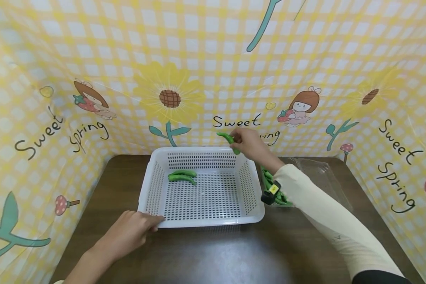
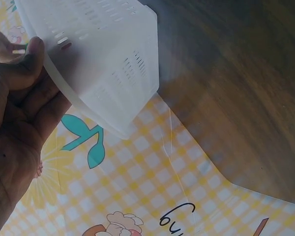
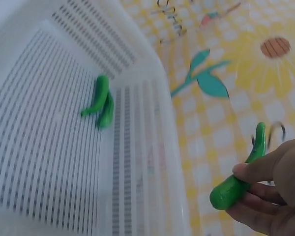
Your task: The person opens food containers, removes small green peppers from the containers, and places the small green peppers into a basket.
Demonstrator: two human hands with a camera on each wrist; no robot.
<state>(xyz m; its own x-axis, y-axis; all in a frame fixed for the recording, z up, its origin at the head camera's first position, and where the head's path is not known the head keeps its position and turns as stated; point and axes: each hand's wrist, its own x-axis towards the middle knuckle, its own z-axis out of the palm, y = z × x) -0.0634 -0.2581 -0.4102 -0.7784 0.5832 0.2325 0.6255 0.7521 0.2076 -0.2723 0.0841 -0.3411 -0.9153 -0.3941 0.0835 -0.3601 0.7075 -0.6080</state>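
A white slotted plastic basket stands on the table. My left hand grips its near left corner; the left wrist view shows the thumb at the rim and fingers under it. Above the basket's back right corner, my right hand pinches a green chili pepper between thumb and fingers. The pepper's thin end points up in the right wrist view. Inside the basket, toward the left, two green chili peppers lie side by side.
More green chili peppers lie to the right of the basket, partly hidden by the right forearm. Clear plastic packaging spreads beyond them. Yellow checked cloth rises behind and on both sides of the dark wooden table.
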